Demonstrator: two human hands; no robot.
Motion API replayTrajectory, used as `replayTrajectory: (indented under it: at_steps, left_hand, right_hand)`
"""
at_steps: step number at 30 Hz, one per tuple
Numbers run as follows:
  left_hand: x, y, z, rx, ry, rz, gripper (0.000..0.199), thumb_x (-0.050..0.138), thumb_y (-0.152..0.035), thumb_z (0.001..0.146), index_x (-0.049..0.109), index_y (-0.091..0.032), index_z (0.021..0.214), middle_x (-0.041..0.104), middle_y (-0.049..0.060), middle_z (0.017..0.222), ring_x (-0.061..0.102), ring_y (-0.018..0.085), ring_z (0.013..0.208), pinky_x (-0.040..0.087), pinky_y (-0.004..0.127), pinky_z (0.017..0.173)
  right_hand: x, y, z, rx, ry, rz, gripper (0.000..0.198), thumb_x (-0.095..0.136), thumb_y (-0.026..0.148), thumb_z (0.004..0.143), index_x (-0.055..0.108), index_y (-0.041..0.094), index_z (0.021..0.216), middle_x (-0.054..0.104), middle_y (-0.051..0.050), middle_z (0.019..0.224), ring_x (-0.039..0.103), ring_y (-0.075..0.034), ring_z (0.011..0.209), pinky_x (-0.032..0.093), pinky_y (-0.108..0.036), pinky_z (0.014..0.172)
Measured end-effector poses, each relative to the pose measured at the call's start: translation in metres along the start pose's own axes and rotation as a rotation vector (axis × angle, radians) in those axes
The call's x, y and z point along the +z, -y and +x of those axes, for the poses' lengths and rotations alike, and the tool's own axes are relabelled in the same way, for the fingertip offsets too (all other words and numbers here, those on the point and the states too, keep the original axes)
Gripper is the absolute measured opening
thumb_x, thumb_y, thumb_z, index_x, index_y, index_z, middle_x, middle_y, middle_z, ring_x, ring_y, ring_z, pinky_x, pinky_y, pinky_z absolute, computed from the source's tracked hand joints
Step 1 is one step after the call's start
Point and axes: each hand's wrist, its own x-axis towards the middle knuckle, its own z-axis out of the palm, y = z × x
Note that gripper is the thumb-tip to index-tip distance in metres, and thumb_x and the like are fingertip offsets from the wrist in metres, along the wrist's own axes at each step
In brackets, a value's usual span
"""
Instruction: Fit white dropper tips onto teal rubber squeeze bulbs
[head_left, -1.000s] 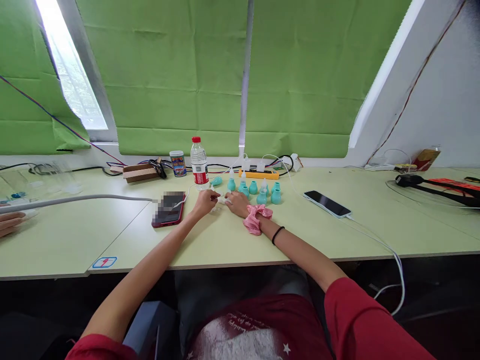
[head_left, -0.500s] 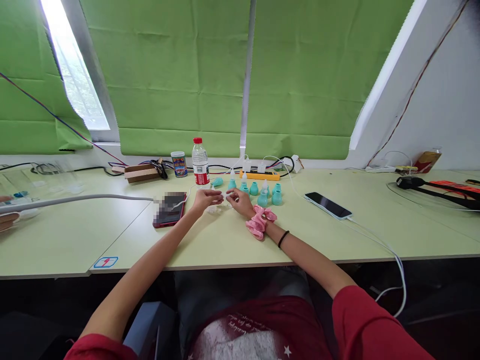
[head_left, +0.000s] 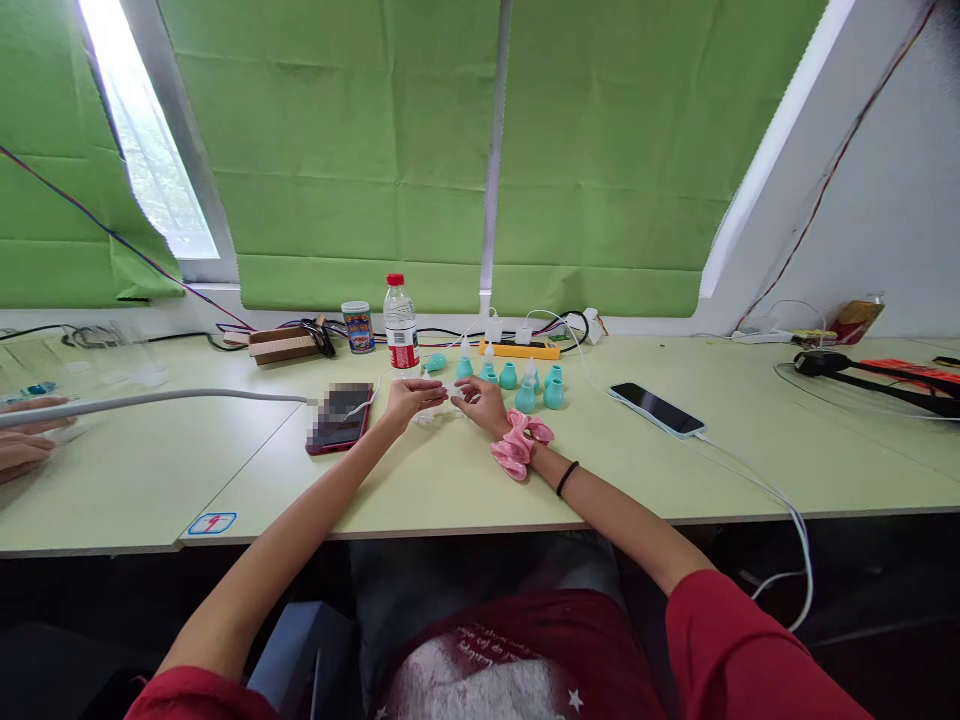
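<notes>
My left hand point(head_left: 411, 400) and my right hand point(head_left: 482, 403) meet above the table, thumbs and fingertips pinched together. Between them is a small whitish translucent piece point(head_left: 452, 391), too small to name exactly, and both hands appear closed on it. Some clear plastic pieces point(head_left: 429, 416) lie on the table just under my left fingers. Close behind and right of my right hand stand several teal squeeze bulbs point(head_left: 554, 394), a few topped with translucent pointed tips point(head_left: 530, 370). One teal bulb point(head_left: 434, 363) lies on its side behind my hands.
A water bottle point(head_left: 401, 330) and a printed can point(head_left: 358, 328) stand at the back, near an orange power strip point(head_left: 519, 350). One phone point(head_left: 337, 420) lies left, another phone point(head_left: 656, 410) right, with a cable. Another person's hands point(head_left: 26, 440) are at the far left.
My hands stay nearly in place, with the fingers shifting slightly around the small piece. At the far left, the other person's hands have come further into view.
</notes>
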Motion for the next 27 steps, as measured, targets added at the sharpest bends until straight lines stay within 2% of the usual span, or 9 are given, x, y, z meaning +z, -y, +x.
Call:
replayTrajectory:
  at_steps: [6,12,16,21,27]
  left_hand:
    - [-0.0007,0.0026,0.0009,0.064,0.003,0.065,0.04,0.077,-0.026,0.042,0.065,-0.004,0.074,0.066,0.014,0.073,0.063,0.023,0.07,0.05,0.037,0.076]
    - [-0.0004,0.0059,0.0029,0.121,-0.032,0.172,0.039,0.077,-0.029,0.041,0.066,-0.008,0.072,0.066,0.009,0.07,0.061,0.019,0.065,0.051,0.036,0.071]
    - [0.0011,0.0047,0.0022,0.097,-0.02,0.173,0.038,0.075,-0.034,0.045,0.067,-0.008,0.071,0.065,0.008,0.067,0.059,0.016,0.059,0.051,0.035,0.069]
    - [0.0003,0.003,0.0024,0.035,0.035,0.126,0.038,0.074,-0.035,0.046,0.066,-0.008,0.072,0.063,0.007,0.064,0.058,0.014,0.058,0.049,0.035,0.071]
    - [-0.0009,0.0034,0.0033,0.031,0.086,0.115,0.038,0.074,-0.034,0.048,0.066,-0.008,0.074,0.063,0.008,0.067,0.058,0.014,0.059,0.049,0.034,0.07]
  right_hand:
    - [0.0007,0.0011,-0.0013,-0.023,-0.012,-0.003,0.023,0.06,0.027,0.061,0.061,0.016,0.081,0.056,0.0,0.064,0.05,-0.008,0.054,0.044,-0.021,0.055]
    - [0.0033,-0.0023,-0.001,-0.02,-0.019,0.017,0.024,0.06,0.029,0.062,0.062,0.016,0.081,0.056,0.0,0.062,0.051,-0.009,0.055,0.044,-0.021,0.054]
    - [0.0035,0.0017,-0.0013,-0.006,-0.02,0.048,0.023,0.06,0.027,0.062,0.061,0.015,0.081,0.057,-0.001,0.062,0.052,-0.011,0.056,0.044,-0.022,0.053]
    - [0.0023,0.0072,-0.0017,0.023,-0.028,0.051,0.015,0.061,0.023,0.062,0.06,0.019,0.077,0.058,-0.001,0.062,0.053,-0.014,0.057,0.044,-0.026,0.053]
    - [0.0023,0.0064,-0.0019,0.03,-0.027,0.091,0.015,0.061,0.023,0.063,0.06,0.019,0.077,0.058,-0.002,0.063,0.053,-0.014,0.057,0.045,-0.026,0.054]
